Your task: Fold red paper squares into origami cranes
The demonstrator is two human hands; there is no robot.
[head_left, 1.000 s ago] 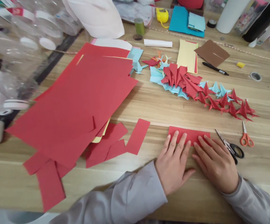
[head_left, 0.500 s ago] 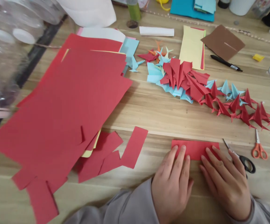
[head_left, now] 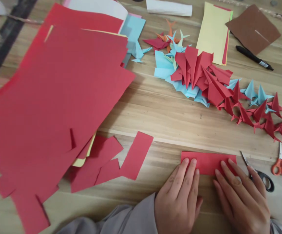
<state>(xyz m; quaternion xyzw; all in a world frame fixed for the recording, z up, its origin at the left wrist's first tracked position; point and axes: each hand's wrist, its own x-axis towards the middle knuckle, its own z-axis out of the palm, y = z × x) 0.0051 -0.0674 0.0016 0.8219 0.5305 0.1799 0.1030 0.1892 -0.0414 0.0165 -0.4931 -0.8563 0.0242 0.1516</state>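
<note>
A red paper strip [head_left: 207, 162] lies flat on the wooden table near its front edge. My left hand [head_left: 181, 195] rests with spread fingertips on the strip's left part. On its right part lie the fingertips of my right hand [head_left: 243, 191], also spread. Just right of that hand are black-handled scissors [head_left: 264, 180], partly hidden under its fingers. Orange-handled scissors [head_left: 280, 165] lie farther right. Beyond the strip stretches a row of folded red pieces [head_left: 245, 113] with light blue ones among them.
Large red sheets [head_left: 65, 87] cover the left side, with smaller red pieces [head_left: 137, 156] beside them. Farther back are yellow paper [head_left: 212, 32], a brown sheet [head_left: 255, 29], a black pen [head_left: 254, 58] and a white roll [head_left: 168, 7].
The view has moved closer and tilted down, so objects at the back have left the frame. Both hands remain on the red strip in nearly the same pose.
</note>
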